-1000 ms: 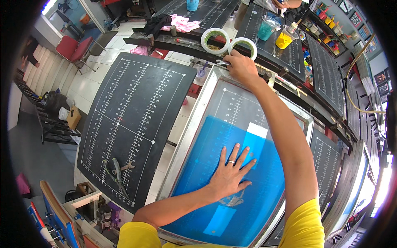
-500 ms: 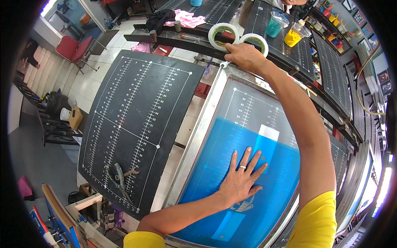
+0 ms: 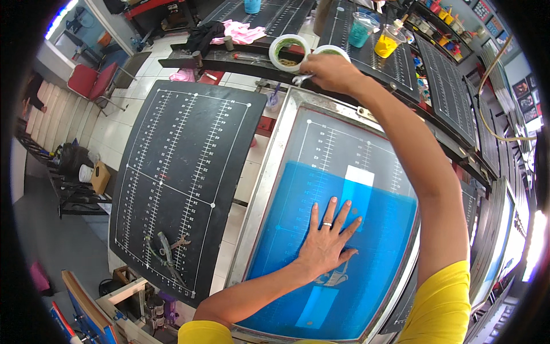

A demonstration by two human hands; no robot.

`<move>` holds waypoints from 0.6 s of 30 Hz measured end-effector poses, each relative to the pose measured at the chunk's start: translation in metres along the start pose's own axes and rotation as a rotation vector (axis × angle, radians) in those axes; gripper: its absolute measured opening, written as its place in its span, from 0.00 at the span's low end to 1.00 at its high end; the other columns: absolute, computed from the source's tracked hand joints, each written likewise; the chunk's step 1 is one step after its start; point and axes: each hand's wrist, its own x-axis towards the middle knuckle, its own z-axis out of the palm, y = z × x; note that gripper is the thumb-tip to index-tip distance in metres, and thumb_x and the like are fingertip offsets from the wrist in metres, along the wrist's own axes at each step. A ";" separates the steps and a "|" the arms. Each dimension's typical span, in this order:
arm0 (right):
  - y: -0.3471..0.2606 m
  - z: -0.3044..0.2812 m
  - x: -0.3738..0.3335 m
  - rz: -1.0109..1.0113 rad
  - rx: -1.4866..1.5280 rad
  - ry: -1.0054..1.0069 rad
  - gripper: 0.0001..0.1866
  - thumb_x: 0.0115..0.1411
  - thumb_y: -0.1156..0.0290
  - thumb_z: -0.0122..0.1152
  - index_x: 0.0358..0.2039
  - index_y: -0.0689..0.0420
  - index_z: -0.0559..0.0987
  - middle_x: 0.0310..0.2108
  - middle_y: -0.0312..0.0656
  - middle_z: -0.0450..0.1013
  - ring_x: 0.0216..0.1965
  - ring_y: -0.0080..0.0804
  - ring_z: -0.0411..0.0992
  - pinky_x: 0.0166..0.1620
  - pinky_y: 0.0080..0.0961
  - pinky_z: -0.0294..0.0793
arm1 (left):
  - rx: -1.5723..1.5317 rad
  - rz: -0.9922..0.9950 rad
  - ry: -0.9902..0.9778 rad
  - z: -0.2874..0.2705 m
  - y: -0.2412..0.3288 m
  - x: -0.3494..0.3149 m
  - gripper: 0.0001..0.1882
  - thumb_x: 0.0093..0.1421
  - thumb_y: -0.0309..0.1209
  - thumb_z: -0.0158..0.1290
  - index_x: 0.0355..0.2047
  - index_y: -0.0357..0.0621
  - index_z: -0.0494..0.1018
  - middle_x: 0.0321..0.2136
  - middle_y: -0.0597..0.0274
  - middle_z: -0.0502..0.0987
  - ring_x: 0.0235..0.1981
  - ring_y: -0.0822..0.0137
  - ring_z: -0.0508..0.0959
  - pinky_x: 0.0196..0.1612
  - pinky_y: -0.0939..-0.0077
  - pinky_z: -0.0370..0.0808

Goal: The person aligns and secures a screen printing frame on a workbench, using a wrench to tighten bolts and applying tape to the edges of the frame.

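Observation:
My left hand [image 3: 325, 243] lies flat with fingers spread on the blue-coated mesh of a screen printing frame [image 3: 274, 153]. A ring is on one finger. Under my palm, a pale drawn motif [image 3: 335, 278] shows in the blue coating. White strips [image 3: 359, 179] show through the mesh above and below the hand. My right arm reaches over the frame to its far end. There my right hand [image 3: 331, 71] is closed around a wrench [image 3: 302, 79], whose open-ended jaw sticks out left of the fingers. The rest of the wrench is hidden by the hand.
Two tape rolls [image 3: 289, 53] stand by my right hand on a black rail. Beyond are cups of teal ink [image 3: 361, 35] and yellow ink [image 3: 387, 45]. Pliers [image 3: 166, 249] and another wrench [image 3: 182, 241] lie on the black marked board [image 3: 143, 206] at left.
My right hand has turned, and the wrench jaw has swung up from the frame's far corner. My left hand stays spread on the mesh. The whole view has shifted a little.

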 end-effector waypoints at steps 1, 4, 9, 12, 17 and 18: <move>0.003 -0.012 -0.017 0.061 0.062 0.098 0.13 0.59 0.70 0.60 0.46 0.51 0.80 0.44 0.44 0.75 0.44 0.48 0.76 0.48 0.42 0.76 | -0.002 0.000 0.002 -0.002 -0.001 0.000 0.40 0.63 0.62 0.49 0.71 0.61 0.60 0.73 0.44 0.46 0.73 0.35 0.44 0.66 0.23 0.46; 0.008 -0.040 -0.063 0.374 0.164 0.156 0.12 0.61 0.65 0.60 0.43 0.56 0.81 0.42 0.50 0.78 0.44 0.51 0.76 0.47 0.45 0.76 | 0.004 -0.013 -0.007 -0.003 -0.001 0.000 0.39 0.63 0.62 0.49 0.70 0.61 0.60 0.73 0.45 0.46 0.73 0.35 0.43 0.67 0.23 0.45; 0.027 -0.020 -0.173 0.757 0.222 0.266 0.17 0.59 0.59 0.64 0.40 0.60 0.84 0.37 0.54 0.78 0.40 0.53 0.77 0.44 0.44 0.76 | 0.032 0.004 -0.025 -0.006 0.006 0.004 0.39 0.63 0.61 0.50 0.70 0.61 0.61 0.73 0.45 0.45 0.73 0.35 0.41 0.66 0.21 0.44; 0.007 -0.003 -0.201 0.861 0.273 0.282 0.19 0.58 0.60 0.64 0.44 0.60 0.84 0.40 0.56 0.77 0.40 0.53 0.78 0.46 0.45 0.75 | 0.051 0.006 -0.015 -0.003 0.006 0.004 0.40 0.62 0.61 0.52 0.70 0.61 0.61 0.73 0.44 0.46 0.73 0.34 0.41 0.65 0.19 0.43; -0.010 0.013 -0.214 0.949 0.443 0.466 0.16 0.56 0.64 0.64 0.34 0.67 0.78 0.31 0.58 0.76 0.33 0.55 0.76 0.39 0.44 0.73 | 0.111 0.002 -0.039 -0.006 0.007 0.006 0.40 0.61 0.60 0.54 0.69 0.60 0.62 0.73 0.43 0.47 0.73 0.32 0.42 0.64 0.18 0.43; -0.010 0.014 -0.219 0.986 0.465 0.453 0.15 0.56 0.65 0.64 0.34 0.66 0.78 0.31 0.58 0.76 0.33 0.55 0.76 0.38 0.44 0.72 | 0.125 0.003 -0.044 -0.006 0.008 0.006 0.39 0.61 0.60 0.54 0.69 0.60 0.63 0.73 0.43 0.47 0.73 0.32 0.42 0.64 0.18 0.42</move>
